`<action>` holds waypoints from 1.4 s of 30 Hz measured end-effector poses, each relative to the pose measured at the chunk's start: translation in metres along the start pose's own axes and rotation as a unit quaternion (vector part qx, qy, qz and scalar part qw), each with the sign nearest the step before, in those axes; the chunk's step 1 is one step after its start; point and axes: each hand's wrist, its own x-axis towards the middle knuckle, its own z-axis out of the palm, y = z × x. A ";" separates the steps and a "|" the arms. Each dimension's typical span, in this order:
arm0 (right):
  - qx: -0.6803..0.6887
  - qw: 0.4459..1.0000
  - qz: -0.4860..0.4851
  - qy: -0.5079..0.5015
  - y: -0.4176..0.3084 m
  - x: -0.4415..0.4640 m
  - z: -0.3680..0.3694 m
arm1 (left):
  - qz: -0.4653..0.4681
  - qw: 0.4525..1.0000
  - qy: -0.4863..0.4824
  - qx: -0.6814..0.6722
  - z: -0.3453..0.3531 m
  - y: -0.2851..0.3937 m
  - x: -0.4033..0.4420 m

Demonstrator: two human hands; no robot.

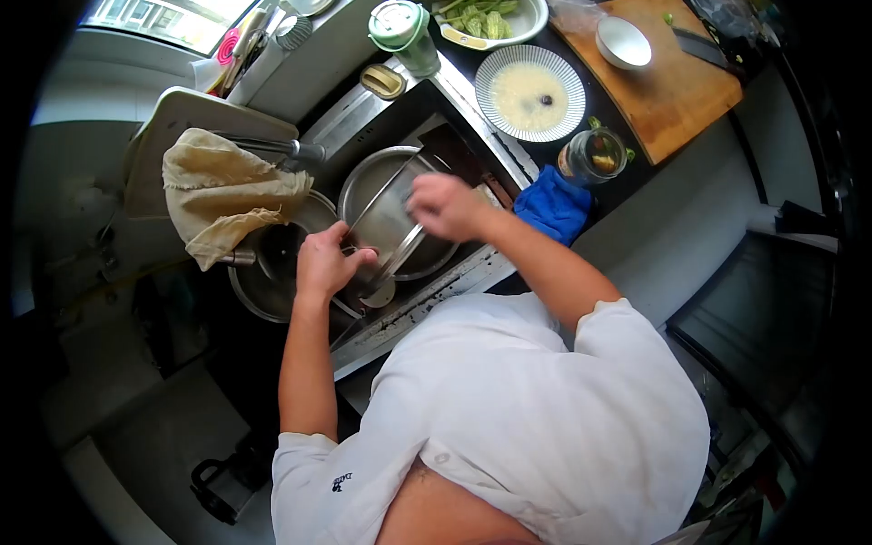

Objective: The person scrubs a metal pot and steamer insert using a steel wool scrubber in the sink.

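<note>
Over the sink, my left hand [326,263] grips the near left part of a thin metal object [394,263], blurred by motion, perhaps a rack or strainer. My right hand [442,208] is closed at its right side; what its fingers hold, if anything, is smeared and too small to name. Beneath both hands a round steel basin [371,178] sits in the sink. A second steel basin [257,289] stands to the left, partly under a beige cloth [218,186] that hangs over the faucet.
Right of the sink are a blue cloth [552,205], a glass jar [592,156], a striped plate [484,84] and a cutting board [677,109] with a white bowl [623,44] and a knife [701,48]. A green cup [416,53] stands behind.
</note>
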 end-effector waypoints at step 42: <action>0.020 0.924 0.360 0.127 0.123 -0.038 0.010 | 0.056 0.993 0.015 -0.105 0.005 -0.025 0.009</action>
